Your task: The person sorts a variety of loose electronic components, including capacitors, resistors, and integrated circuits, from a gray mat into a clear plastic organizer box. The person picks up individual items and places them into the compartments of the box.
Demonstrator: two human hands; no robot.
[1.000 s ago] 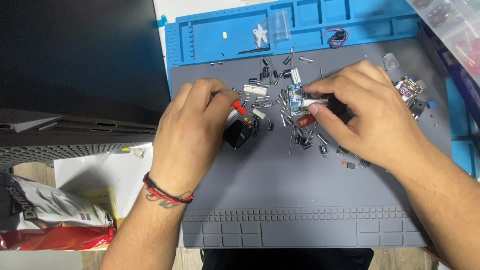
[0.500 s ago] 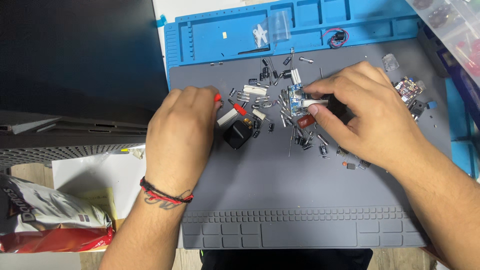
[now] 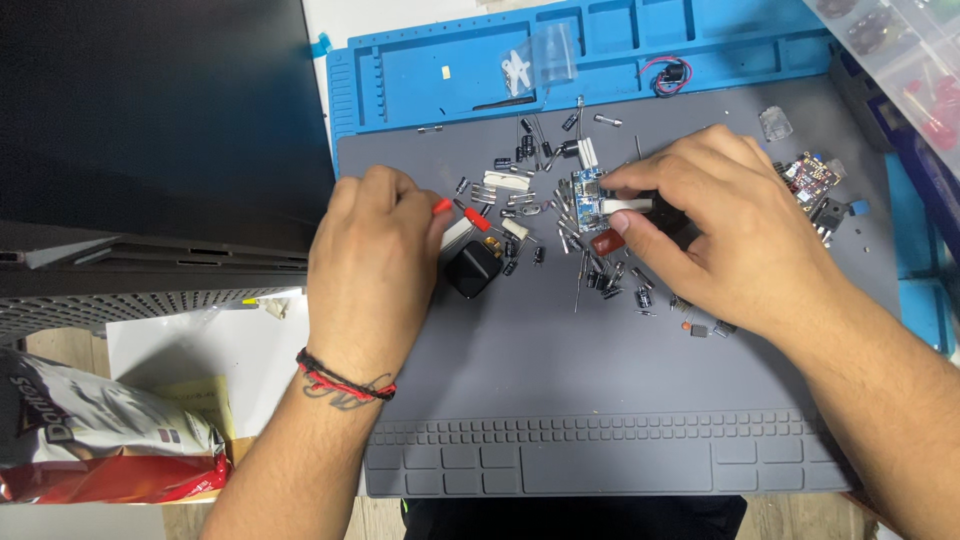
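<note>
Left hand (image 3: 372, 262) now curls closed over the red-tipped tool (image 3: 441, 206), slid leftward from the black cube (image 3: 473, 268); right hand (image 3: 722, 232) keeps pinching the white component (image 3: 627, 206).

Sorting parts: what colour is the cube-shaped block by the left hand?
Black cube-shaped block, clearest in the head view.

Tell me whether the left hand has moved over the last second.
Yes. The left hand slid left, away from the black cube, which stayed put on the grey mat; the cube, earlier half under its fingers, now lies uncovered.
</note>
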